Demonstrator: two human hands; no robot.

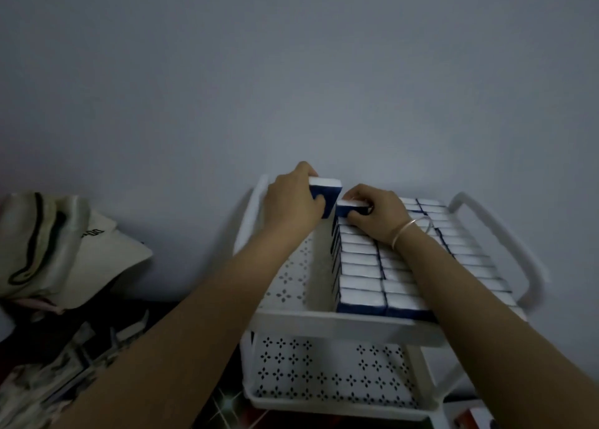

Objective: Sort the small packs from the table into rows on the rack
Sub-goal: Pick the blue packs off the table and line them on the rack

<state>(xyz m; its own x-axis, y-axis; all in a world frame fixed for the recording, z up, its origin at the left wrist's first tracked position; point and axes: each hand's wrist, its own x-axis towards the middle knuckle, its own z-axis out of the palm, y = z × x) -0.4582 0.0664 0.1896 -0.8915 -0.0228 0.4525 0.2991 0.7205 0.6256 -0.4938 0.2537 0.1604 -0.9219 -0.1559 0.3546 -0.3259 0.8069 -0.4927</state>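
Note:
A white plastic rack [343, 323] stands against the wall with rows of small blue-and-white packs [359, 282] standing on its top shelf. My left hand [288, 201] grips one pack [325, 190] above the shelf's far left end, beside the rows. My right hand [376, 211] pinches another pack [351, 208] at the far end of the leftmost row. A strip of the top shelf [291, 276] to the left of the rows shows its perforated floor.
The rack's lower shelf [324, 376] shows only its perforated floor. A loop handle [505, 243] sticks out at the rack's right side. A cream cap [64, 250] lies on dark clutter [58, 357] to the left. The plain wall rises behind.

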